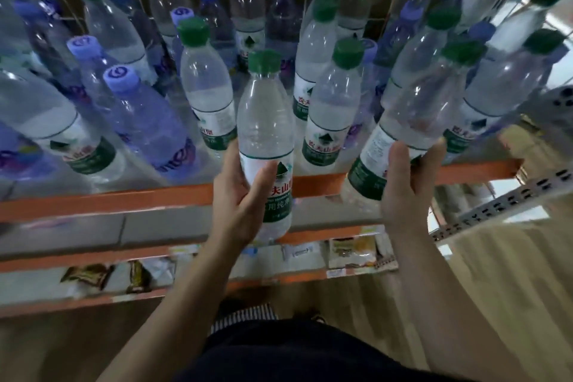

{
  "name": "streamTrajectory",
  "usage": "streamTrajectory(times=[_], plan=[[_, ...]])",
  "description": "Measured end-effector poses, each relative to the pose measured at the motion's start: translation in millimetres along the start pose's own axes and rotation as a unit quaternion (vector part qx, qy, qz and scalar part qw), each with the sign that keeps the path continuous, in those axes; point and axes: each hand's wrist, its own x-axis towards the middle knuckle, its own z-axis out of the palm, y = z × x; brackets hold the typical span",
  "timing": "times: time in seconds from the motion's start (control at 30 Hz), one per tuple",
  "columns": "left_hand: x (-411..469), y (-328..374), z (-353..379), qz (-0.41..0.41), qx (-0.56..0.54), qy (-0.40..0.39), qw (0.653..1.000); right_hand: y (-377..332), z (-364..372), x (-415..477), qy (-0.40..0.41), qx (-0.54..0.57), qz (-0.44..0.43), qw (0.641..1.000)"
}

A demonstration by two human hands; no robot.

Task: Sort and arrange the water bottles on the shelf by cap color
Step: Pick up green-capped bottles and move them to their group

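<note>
Left hand [238, 198] gripped one green-capped bottle [266, 139], right hand [406, 186] a second bottle [412, 115]; beyond them purple-capped bottles [145, 121] stood mixed among green, so sorting looked largely unfinished.

L hand [242, 198] grips upright bottle [265, 121], R hand [403, 192] grips tilted bottle [412, 115], arms fwd.

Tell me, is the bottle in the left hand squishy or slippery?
Probably a bit squishy: the green-capped bottle is thin clear plastic. It seems full of water, so it is likely heavy for its size. Its smooth sides could slip, though the left hand grips it firmly low down.
</note>
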Motion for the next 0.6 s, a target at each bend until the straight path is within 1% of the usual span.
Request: streamTrajectory(times=[0.17, 0.37, 0.5, 0.6], plan=[[-6, 6, 12, -0.021, 0.018, 0.029, 0.999, 20, -15, 38, -0.027, -0.082, -0.056, 0.995], [-5, 6, 19, -0.022, 0.041, 0.047, 0.998, 36, -14, 54, -0.062, -0.140, -0.050, 0.987], [1, 5, 23, -0.026, 0.060, 0.057, 0.996, 41, -14, 62, -0.085, -0.195, -0.057, 0.975], [6, 5, 24, -0.031, 0.064, 0.055, 0.996, 46, -18, 63, -0.081, -0.195, -0.045, 0.976]])
